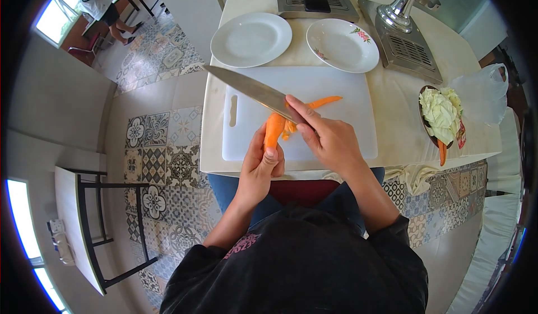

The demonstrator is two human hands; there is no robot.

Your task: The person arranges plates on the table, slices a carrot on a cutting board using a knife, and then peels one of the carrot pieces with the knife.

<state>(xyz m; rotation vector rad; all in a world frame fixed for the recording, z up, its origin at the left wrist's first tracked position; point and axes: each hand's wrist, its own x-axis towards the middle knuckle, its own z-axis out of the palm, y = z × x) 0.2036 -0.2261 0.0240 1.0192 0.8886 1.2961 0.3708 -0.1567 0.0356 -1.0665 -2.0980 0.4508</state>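
My left hand (261,160) is closed around a carrot (273,128), holding it tilted above the near edge of a white cutting board (347,135). In my right hand (330,140) is a large kitchen knife (246,90), its blade pointing up and left, close against the top of the carrot. The knife's handle is mostly hidden by my fingers. Some orange carrot pieces (288,129) lie on the board behind the carrot, and a thin tapered carrot piece (325,101) lies further right.
Behind the board are a plain white plate (251,39) and a flower-patterned plate (343,45). A phone (316,0) rests on a metal stand. Cabbage (440,112) fills a dish at the right, beside a plastic bag (487,90). Another person (98,7) bends over a far table.
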